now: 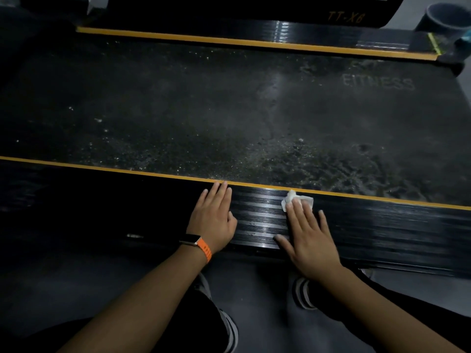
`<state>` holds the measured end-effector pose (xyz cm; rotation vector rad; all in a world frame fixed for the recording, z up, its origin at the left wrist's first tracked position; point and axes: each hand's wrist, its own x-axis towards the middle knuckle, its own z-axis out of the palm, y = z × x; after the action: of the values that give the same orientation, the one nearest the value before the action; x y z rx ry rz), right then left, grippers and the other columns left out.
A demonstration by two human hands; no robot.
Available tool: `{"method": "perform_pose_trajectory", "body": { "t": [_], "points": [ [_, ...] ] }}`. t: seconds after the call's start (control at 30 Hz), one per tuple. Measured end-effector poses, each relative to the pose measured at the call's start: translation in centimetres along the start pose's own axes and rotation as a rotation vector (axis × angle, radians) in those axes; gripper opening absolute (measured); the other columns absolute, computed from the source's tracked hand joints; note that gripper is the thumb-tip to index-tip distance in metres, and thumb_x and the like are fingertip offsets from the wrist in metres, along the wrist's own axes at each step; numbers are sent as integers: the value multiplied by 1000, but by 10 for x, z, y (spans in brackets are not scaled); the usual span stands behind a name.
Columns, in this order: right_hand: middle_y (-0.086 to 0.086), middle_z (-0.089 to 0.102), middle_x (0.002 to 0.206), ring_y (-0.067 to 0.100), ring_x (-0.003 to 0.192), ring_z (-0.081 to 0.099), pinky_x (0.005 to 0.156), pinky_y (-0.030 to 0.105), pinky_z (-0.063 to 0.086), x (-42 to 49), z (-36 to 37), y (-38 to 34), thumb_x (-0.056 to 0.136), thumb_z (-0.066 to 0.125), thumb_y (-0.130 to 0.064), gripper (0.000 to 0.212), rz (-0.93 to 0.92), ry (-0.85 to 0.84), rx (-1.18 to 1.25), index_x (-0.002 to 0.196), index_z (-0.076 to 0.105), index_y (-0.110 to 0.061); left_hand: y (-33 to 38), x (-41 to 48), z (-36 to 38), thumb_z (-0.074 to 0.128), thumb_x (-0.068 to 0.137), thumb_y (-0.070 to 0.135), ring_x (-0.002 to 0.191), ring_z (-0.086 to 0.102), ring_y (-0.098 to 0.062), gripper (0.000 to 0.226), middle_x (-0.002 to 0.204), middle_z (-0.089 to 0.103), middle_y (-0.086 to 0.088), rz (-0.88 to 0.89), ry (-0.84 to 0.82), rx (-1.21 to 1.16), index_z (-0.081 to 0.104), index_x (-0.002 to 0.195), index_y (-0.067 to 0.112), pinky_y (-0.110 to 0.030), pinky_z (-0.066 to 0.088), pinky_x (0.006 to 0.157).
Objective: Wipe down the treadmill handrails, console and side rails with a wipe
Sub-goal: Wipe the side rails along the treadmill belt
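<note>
Right hand [309, 235] flat, fingers spread, pressing a crumpled white wipe [298, 200] onto the near side rail [260, 215], which is glossy black ribbed plastic with a yellow edge strip. Left hand [214, 217] flat on the same rail, fingers together, holding nothing; orange-strap watch [197, 242] on its wrist. Beyond the rail: dusty, speckled belt [204, 110], matte.

Most of the wipe [308, 200] under the right hand [311, 238]; belt lettering [379, 82] blurred; dark bin [448, 20] cropped at the right edge.
</note>
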<state>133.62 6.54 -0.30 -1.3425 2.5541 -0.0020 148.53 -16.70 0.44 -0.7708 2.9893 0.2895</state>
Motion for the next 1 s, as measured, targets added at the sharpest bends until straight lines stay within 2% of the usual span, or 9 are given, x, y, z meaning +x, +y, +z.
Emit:
{"method": "perform_pose_trajectory", "body": {
  "t": [0.07,0.2,0.33,0.47,0.57,0.63,0.7,0.83,1.0],
  "points": [
    [2,-4,174,19,160,-12,126,47,-12,14,-5,-17,101,8,-75,89,-18,-14,17,168,7,-17,1,0,0,24,95,36,157,20,-25,70,167,29,-11,-5,-1,16,35,157,5,-47,20,127],
    [-4,-22,171,16,156,-28,121,44,-26,52,-16,-51,98,4,-74,88,-118,-45,59,167,-9,-21,3,0,0,28,94,35,155,25,-26,69,164,34,-12,-9,13,20,40,155,4,-48,24,126],
    [-5,-20,172,16,158,-22,129,50,-9,50,-15,-31,98,4,-75,87,-117,-42,18,167,-11,-24,6,0,-1,26,94,36,156,21,-24,70,166,30,-11,-17,-3,39,37,156,5,-47,21,127],
    [-4,-10,174,16,160,-15,130,50,-5,19,-8,19,95,-7,-80,91,69,35,52,167,-7,-24,12,2,1,23,94,37,157,18,-24,71,168,27,-9,3,-18,24,34,158,7,-46,17,128],
    [0,-4,175,19,161,-8,130,52,0,9,-5,24,96,-4,-80,94,156,57,90,167,-1,-20,24,5,3,22,94,37,158,16,-24,72,168,25,-8,31,-31,16,32,159,7,-46,15,128],
    [6,6,174,27,162,4,129,56,7,12,-3,8,99,5,-78,94,136,73,108,167,10,-14,30,6,3,20,95,38,158,15,-24,72,169,23,-8,39,-38,8,31,159,7,-46,14,128],
    [10,12,174,30,161,9,128,56,9,17,2,-15,101,12,-76,91,32,69,88,167,17,-12,32,6,4,22,95,38,158,16,-24,72,168,25,-9,39,-34,3,32,159,6,-46,14,128],
    [3,3,175,23,162,-3,128,51,0,18,10,-32,103,14,-74,86,-102,67,28,168,11,-18,30,5,5,27,95,36,157,19,-24,70,167,28,-10,39,-15,-1,35,157,6,-46,17,128],
    [0,8,175,20,162,4,128,55,12,-12,8,21,103,11,-75,85,25,93,-6,168,13,-20,29,5,3,22,95,38,158,15,-23,72,169,24,-9,45,-19,-30,32,159,7,-45,12,129]
  ]
}}
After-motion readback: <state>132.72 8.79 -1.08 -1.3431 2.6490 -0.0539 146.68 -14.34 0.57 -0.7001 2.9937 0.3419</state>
